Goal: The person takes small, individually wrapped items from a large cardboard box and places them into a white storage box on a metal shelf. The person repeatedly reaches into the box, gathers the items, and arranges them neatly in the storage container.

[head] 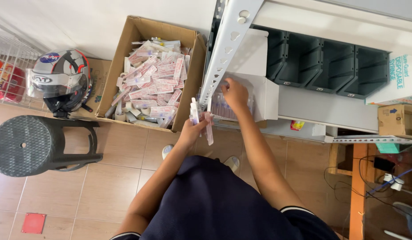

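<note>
Looking straight down from head height: left hand (191, 130) is closed around a small fan of wrapped syringe packets (201, 120), long narrow sachets in clear and pink wrap, held upright-ish just in front of the shelf post (226, 49). Right hand (235, 94) reaches further in, fingers curled down into a white carton (264, 95) on the low shelf; the carton holds more of the same packets, seen through the hand as a dim pinkish mass. Whether the right fingers have actually pinched a packet cannot be told, since the fingertips are hidden inside the carton. The two hands are near each other, left one nearer to the body and slightly left of the right. Far left of the hands, on the tiled floor (121, 155), an open cardboard box (126, 53) sits heaped with loose packets of that kind. Left of it lies a grey, red and white helmet (59, 78) with a clear visor, and near that a black plastic stool (23, 144). Right of the carton, a row of dark grey bins (330, 66) stands on the shelf, with a white and green box (401, 75) at the far right edge. Dark clothing (210, 204) fills the near foreground.
</note>
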